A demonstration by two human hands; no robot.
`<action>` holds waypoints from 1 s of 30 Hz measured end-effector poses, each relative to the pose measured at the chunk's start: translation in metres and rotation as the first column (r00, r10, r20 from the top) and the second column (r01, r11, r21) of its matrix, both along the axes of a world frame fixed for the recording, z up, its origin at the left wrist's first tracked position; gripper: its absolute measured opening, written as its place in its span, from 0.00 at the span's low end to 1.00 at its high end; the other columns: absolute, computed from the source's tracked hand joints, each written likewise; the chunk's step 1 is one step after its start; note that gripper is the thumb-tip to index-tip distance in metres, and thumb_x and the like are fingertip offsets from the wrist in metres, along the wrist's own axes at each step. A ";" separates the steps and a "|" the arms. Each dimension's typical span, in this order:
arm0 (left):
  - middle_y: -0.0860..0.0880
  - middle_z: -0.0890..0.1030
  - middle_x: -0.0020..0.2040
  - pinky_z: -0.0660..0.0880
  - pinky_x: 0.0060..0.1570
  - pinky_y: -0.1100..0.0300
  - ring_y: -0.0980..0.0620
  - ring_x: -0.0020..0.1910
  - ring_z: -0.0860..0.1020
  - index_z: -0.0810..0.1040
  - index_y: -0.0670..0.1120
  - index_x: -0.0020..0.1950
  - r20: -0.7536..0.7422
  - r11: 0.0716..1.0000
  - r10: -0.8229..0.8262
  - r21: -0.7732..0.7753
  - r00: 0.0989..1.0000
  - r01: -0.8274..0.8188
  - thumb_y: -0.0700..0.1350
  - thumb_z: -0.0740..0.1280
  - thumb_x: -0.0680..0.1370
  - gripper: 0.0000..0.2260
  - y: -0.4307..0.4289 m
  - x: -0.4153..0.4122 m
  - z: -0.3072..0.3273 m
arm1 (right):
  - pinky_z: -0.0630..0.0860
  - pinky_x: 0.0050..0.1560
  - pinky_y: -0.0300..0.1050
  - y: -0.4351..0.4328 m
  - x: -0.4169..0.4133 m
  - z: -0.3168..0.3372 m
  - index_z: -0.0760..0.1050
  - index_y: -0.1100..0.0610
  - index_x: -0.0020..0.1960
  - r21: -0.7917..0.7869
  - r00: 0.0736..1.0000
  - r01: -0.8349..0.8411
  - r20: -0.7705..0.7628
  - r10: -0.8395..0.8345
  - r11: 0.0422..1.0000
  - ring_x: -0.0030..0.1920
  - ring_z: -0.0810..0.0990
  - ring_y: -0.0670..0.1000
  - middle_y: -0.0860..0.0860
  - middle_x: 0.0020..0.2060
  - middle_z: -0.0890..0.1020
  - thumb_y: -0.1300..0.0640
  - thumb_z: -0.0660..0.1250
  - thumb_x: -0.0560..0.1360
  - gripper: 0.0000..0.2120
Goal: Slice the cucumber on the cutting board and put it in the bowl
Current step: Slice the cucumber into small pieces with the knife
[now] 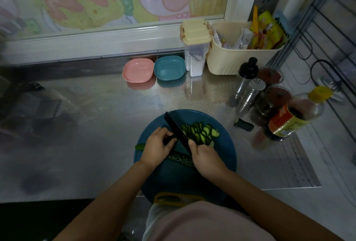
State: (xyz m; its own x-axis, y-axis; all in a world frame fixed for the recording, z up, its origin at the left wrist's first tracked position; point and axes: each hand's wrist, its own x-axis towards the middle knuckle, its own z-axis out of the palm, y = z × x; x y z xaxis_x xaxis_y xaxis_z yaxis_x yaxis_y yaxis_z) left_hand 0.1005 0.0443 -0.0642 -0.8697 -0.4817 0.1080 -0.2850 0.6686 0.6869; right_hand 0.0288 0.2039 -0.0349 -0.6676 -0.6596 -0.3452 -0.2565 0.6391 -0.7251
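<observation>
A round blue cutting board [225, 154] lies on a steel counter [106, 115], close to the person's body. Over the middle of the board, the left hand [157, 146] has its fingers curled down onto a dark cucumber piece [170, 140], pinning it against the board. The right hand [207, 159] is wrapped around the handle of a black knife [176, 129], thumb up near the blade. The handle itself is hidden in the fist. The blade runs diagonally toward the far left of the board and sits just beside the left fingertips.

A heap of thin cucumber slices [200, 132] lies on the far right part of the board, touching the right side of the blade. A long cucumber strip [181, 159] lies across the near half of the board, under both wrists, with its pale green tip poking out at the board's left edge. A short cucumber end [243, 124] rests on the counter just right of the board.

Well beyond the board, by the window ledge, a pink bowl [138, 70] and a blue bowl [169, 68] stand side by side. Farther right of the board are a cream basket [240, 61] of packets, a metal shaker [252, 94] and a yellow-capped sauce bottle [294, 114].
</observation>
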 end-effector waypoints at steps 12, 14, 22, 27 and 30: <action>0.49 0.74 0.43 0.67 0.41 0.69 0.54 0.41 0.73 0.78 0.40 0.48 0.021 0.999 -0.046 -0.016 0.999 0.046 0.40 0.71 0.74 0.06 -0.002 0.000 0.001 | 0.68 0.38 0.45 -0.009 0.000 -0.006 0.67 0.57 0.29 0.073 1.000 0.018 -0.010 -0.017 0.997 0.34 0.73 0.53 0.52 0.28 0.72 0.45 0.44 0.82 0.29; 0.49 0.74 0.44 0.66 0.41 0.69 0.54 0.42 0.73 0.79 0.41 0.50 0.031 0.998 -0.061 -0.013 0.998 0.061 0.40 0.71 0.74 0.07 -0.003 0.002 0.001 | 0.67 0.37 0.44 -0.005 -0.002 -0.006 0.67 0.57 0.29 0.081 1.000 0.028 -0.009 -0.028 0.996 0.32 0.72 0.52 0.52 0.28 0.72 0.45 0.44 0.82 0.29; 0.52 0.73 0.43 0.67 0.42 0.73 0.54 0.44 0.74 0.78 0.43 0.49 0.025 0.998 -0.053 0.021 0.998 0.053 0.39 0.72 0.73 0.07 -0.004 0.005 0.000 | 0.64 0.35 0.43 0.000 0.000 -0.002 0.64 0.58 0.27 0.038 0.999 0.029 0.027 -0.030 0.999 0.28 0.69 0.49 0.52 0.25 0.70 0.46 0.44 0.82 0.29; 0.51 0.74 0.42 0.65 0.41 0.76 0.54 0.43 0.73 0.77 0.43 0.47 0.020 0.999 -0.045 0.012 0.999 0.044 0.39 0.72 0.72 0.06 -0.004 0.006 -0.002 | 0.64 0.36 0.44 -0.003 0.003 0.002 0.64 0.57 0.28 0.029 1.000 0.012 0.011 -0.012 1.000 0.28 0.69 0.49 0.51 0.26 0.69 0.45 0.45 0.82 0.29; 0.51 0.74 0.42 0.65 0.40 0.75 0.54 0.43 0.73 0.77 0.42 0.47 0.022 0.999 -0.047 0.006 0.999 0.047 0.39 0.72 0.72 0.06 -0.004 0.006 -0.002 | 0.63 0.32 0.43 -0.004 0.005 0.000 0.64 0.56 0.30 0.059 1.000 -0.015 -0.023 0.016 0.998 0.28 0.68 0.48 0.51 0.26 0.69 0.46 0.44 0.82 0.27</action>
State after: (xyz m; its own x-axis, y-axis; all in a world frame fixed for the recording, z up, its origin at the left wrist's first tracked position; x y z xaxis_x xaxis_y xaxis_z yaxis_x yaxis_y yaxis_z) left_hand 0.1061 0.0408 -0.0660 -0.8933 -0.4411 0.0864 -0.2686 0.6780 0.6842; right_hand 0.0333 0.2003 -0.0351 -0.6661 -0.6489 -0.3678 -0.2832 0.6761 -0.6802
